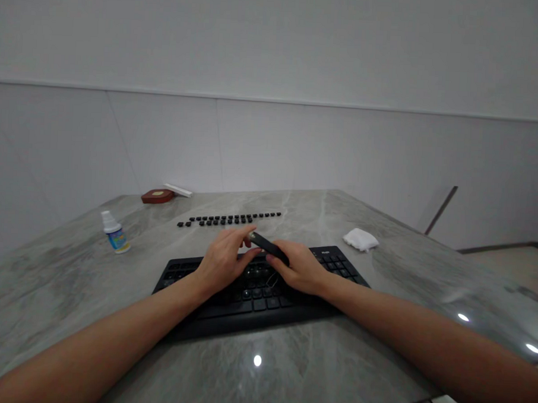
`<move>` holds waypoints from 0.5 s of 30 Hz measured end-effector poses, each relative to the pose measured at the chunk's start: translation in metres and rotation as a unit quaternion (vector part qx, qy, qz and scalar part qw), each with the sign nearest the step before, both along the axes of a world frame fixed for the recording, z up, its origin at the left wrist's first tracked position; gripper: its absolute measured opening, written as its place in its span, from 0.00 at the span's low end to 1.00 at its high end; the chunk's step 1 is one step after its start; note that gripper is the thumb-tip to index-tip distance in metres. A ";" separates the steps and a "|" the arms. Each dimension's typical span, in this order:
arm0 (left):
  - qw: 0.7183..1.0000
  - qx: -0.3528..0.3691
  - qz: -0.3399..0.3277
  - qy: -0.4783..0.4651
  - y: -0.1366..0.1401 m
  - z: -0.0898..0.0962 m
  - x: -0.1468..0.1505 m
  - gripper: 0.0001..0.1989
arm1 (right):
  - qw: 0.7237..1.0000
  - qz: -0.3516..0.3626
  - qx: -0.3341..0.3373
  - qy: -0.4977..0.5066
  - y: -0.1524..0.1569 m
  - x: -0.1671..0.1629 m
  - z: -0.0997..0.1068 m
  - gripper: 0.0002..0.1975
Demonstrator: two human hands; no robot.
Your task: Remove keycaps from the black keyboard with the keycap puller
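Observation:
A black keyboard (257, 323) lies in front of me, with several keys off its middle rows. Above it my right hand (299, 267) is closed round a slim dark tool (269, 247) with a pale end pointing up and left. A thin wire loop (272, 279) shows just below the right fingers; whether it joins the tool is hidden. My left hand (224, 256) reaches over the left half of the keyboard, its index finger and thumb curled about the tool's pale end. Behind the keyboard, loose black keycaps (226, 219) stand in two rows.
A white spray bottle (116, 233) with a blue label stands at the left. Toward the back left are a reddish-brown box (157, 196) and a flat white object (177, 190). White crumpled tissue (360, 239) lies at the right on the grey marbled table (261, 376).

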State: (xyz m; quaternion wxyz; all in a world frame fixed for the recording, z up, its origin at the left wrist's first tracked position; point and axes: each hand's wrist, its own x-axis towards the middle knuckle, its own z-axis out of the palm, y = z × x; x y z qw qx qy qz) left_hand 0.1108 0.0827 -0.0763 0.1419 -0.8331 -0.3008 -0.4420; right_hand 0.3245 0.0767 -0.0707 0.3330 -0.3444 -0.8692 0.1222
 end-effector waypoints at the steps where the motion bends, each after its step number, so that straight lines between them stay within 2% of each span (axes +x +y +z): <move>1: 1.000 -0.008 -0.001 -0.015 -0.001 0.000 0.001 0.19 | 1.000 -0.013 -0.005 0.008 0.001 -0.001 -0.001 0.08; 4: 0.998 -0.056 -0.006 -0.012 -0.002 0.001 0.002 0.15 | 0.997 -0.042 -0.017 0.062 0.003 0.000 -0.003 0.08; 6: 0.994 -0.096 -0.029 0.046 -0.003 0.004 0.003 0.12 | 0.995 -0.035 -0.015 0.090 0.004 0.001 -0.002 0.08; 10: 0.970 -0.135 -0.109 0.168 -0.005 0.010 0.005 0.13 | 0.994 0.002 0.009 0.113 0.003 0.002 -0.003 0.08; 15: 0.959 -0.180 -0.150 0.160 -0.009 0.012 0.011 0.10 | 0.992 0.055 0.048 0.103 0.003 0.001 -0.009 0.08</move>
